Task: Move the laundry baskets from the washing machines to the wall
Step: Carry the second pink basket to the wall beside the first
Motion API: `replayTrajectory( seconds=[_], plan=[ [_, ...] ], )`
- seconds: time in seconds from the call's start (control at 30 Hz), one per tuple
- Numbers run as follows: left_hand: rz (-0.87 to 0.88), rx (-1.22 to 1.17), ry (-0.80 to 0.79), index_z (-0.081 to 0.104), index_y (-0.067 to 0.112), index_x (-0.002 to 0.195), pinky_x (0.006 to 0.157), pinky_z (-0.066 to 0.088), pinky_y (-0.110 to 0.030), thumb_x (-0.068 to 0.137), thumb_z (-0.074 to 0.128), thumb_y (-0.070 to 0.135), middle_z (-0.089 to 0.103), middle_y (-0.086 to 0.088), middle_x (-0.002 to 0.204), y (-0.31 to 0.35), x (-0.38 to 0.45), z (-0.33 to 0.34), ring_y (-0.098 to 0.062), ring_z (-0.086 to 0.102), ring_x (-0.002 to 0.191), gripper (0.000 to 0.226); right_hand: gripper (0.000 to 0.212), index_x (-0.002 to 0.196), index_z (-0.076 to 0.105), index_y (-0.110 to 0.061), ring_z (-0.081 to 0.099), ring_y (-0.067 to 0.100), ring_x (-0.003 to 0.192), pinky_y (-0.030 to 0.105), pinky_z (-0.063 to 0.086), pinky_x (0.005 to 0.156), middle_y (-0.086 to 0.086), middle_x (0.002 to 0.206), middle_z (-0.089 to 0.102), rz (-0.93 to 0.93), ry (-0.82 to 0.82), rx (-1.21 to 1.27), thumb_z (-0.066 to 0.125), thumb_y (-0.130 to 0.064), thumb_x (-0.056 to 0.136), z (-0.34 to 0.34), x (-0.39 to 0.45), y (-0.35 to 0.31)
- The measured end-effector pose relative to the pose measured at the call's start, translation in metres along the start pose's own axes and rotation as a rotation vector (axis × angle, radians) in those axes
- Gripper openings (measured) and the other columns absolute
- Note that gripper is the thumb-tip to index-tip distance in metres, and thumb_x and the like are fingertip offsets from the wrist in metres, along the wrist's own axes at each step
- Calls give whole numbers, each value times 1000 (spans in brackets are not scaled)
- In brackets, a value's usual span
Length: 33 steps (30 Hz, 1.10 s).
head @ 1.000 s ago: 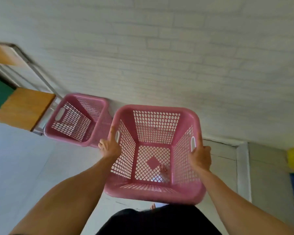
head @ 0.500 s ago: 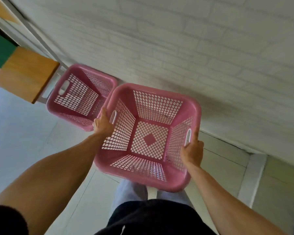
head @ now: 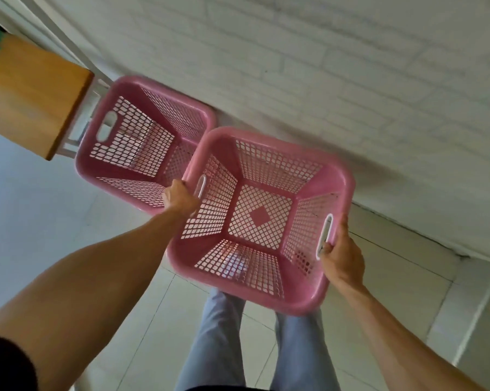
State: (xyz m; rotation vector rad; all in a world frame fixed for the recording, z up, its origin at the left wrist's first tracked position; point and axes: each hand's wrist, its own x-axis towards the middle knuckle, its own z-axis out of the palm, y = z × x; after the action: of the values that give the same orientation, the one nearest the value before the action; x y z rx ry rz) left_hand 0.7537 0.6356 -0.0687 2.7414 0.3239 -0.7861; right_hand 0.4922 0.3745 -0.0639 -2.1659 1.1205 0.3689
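I hold an empty pink mesh laundry basket (head: pixel 308 297) by its two side handles, low over the tiled floor and close to the white brick wall (head: pixel 322 66). My left hand (head: pixel 180 198) grips the left handle and my right hand (head: pixel 341 255) grips the right one. A second pink basket (head: pixel 97 165), also empty, sits on the floor against the wall just to the left. The two baskets' rims meet or overlap at my left hand.
A wooden table top (head: pixel 32 91) on a white metal frame stands left of the second basket. Pale floor tiles (head: pixel 26 221) spread to the left and below. My legs in grey trousers (head: pixel 218 342) are under the held basket.
The held basket has come down toward the floor and closer to the wall, beside the second basket. My view has tilted further down, and my legs now show.
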Motion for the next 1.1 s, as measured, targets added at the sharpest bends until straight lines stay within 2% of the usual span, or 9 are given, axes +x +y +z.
replayTrajectory(
  seconds=[0.1, 0.2, 0.4, 0.57, 0.7, 0.87, 0.97, 1.03, 1.1],
  plan=[
    [-25, -12, 11, 54, 2, 107, 59, 45, -29, 87, 66, 19, 60, -12, 89, 2, 30, 15, -26, 59, 80, 29, 91, 161, 2, -36, 59, 5, 40, 17, 42, 30, -10, 63, 57, 42, -1, 5, 58, -6, 97, 25, 20, -2],
    [37, 42, -12, 57, 2, 108, 66, 49, -31, 82, 67, 9, 65, -14, 94, 2, 58, 29, -26, 58, 78, 29, 92, 161, 5, -32, 53, 1, 37, 9, 32, 27, -14, 59, 53, 94, 12, 3, 62, -4, 94, 48, 39, -4],
    [140, 86, -12, 66, 11, 118, 79, 60, -42, 79, 63, 5, 71, -17, 100, 1, 102, 44, -34, 69, 89, 40, 91, 162, 5, -25, 56, 2, 40, 14, 36, 30, -12, 59, 55, 115, 22, -13, 62, -4, 94, 84, 65, 1],
    [203, 190, 44, 68, 20, 113, 67, 61, -42, 84, 62, 15, 71, -12, 84, 3, 105, 51, -35, 69, 74, 30, 93, 161, 7, -28, 61, 11, 42, 30, 53, 37, -7, 60, 58, 175, 74, 9, 63, 0, 92, 98, 75, 5],
    [309, 106, 72, 65, 20, 98, 49, 55, -32, 91, 55, 15, 62, -1, 69, -4, 104, 56, -25, 63, 57, 14, 94, 160, 9, -29, 62, 11, 41, 26, 50, 34, -3, 61, 60, 199, 109, 15, 64, 2, 90, 102, 74, 4],
    [490, -13, 139, 67, 19, 100, 54, 61, -29, 90, 57, 3, 72, -2, 83, 3, 101, 58, -16, 64, 57, 22, 89, 162, 5, -25, 59, 10, 43, 21, 43, 34, -2, 66, 60, 230, 100, -3, 60, -3, 96, 104, 72, 0],
    [433, -23, 81, 69, 17, 106, 62, 62, -33, 82, 56, -3, 74, -8, 94, 10, 88, 51, -22, 69, 69, 34, 89, 161, -4, -32, 65, 16, 52, 21, 43, 34, 6, 86, 66, 234, 3, -12, 56, -9, 99, 96, 67, -11],
    [385, 10, 8, 68, 14, 113, 69, 62, -37, 79, 55, -3, 73, -13, 103, 13, 75, 42, -29, 71, 81, 40, 82, 160, 7, -29, 66, 17, 56, 22, 44, 34, 7, 95, 65, 266, -15, -33, 57, -9, 98, 88, 65, -22],
    [384, 22, -45, 67, 12, 120, 74, 59, -31, 78, 56, -4, 71, -16, 110, 15, 57, 33, -30, 70, 89, 47, 68, 153, 23, -23, 64, 14, 55, 21, 44, 33, 9, 98, 67, 267, -11, -58, 57, -5, 97, 80, 57, -37]
  ],
)
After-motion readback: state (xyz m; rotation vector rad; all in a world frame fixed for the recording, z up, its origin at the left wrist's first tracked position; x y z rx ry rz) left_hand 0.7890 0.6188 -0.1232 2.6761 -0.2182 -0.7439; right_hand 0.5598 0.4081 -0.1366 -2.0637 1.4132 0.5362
